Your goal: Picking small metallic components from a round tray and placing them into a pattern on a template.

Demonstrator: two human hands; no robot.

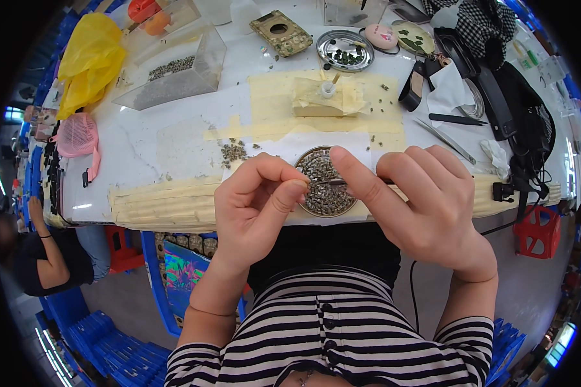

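Note:
A round dish [330,215] filled with small grey-brown and silvery pieces [325,204] sits near the table's front edge. My left hand [258,201] is at the dish's left side, thumb and forefinger pinched together. Whatever is between those fingertips is too small to make out. From the right, my right hand [423,203] grips a thin dark tool [332,182], its tip reaching over the dish to the left fingertips. The tool's far end is hidden by the right hand. White paper [284,145] lies under the dish, and loose small pieces [234,152] are scattered to the left.
Beyond the dish stands a tape-covered block [326,106] with a small cup. Farther back are a camouflage-patterned model part [281,33] and a metal dish [346,68]. A clear bin [206,64] stands left; tweezers [447,142] lie right. A person [48,261] sits far left.

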